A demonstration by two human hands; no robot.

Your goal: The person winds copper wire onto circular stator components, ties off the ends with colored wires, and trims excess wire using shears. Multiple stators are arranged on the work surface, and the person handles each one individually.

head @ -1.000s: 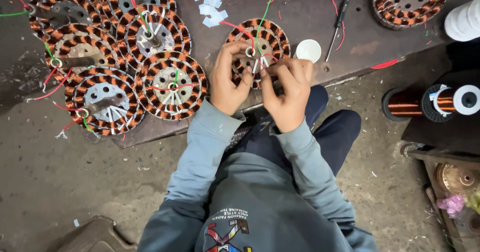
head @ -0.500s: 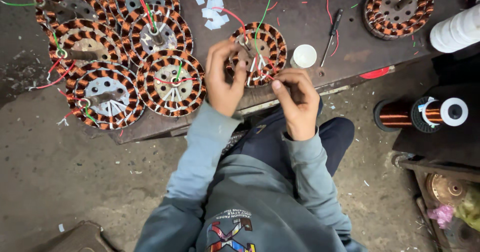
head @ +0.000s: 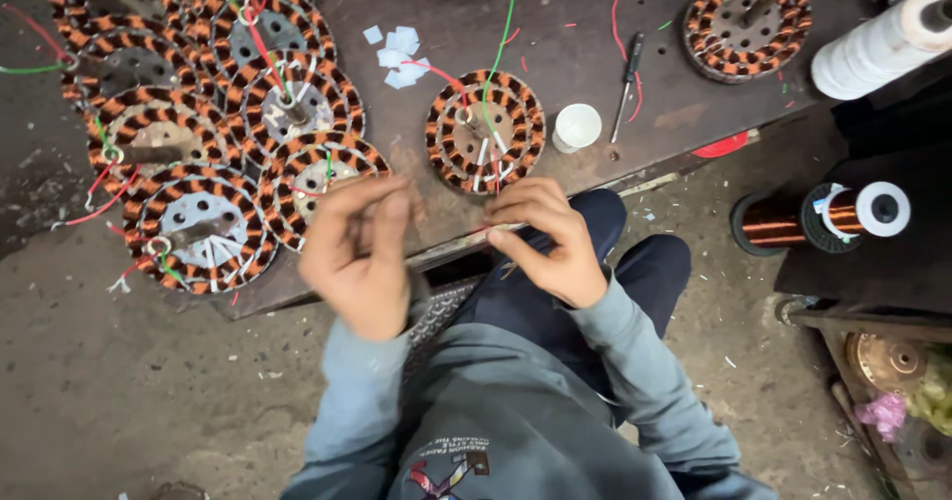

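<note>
dark worn workbench (head: 595,54), wound stators (head: 486,131), dusty concrete floor (head: 119,401)

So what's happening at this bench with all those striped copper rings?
A person in a grey-blue top sits at a dark worktable covered with round wound motor coils. One coil with red and green wires lies right in front of them. The right hand pinches something thin and pale near the table edge; what it is cannot be told. The left hand is raised and blurred. A screwdriver, a small white cup and a spool of copper wire sit nearby.
</note>
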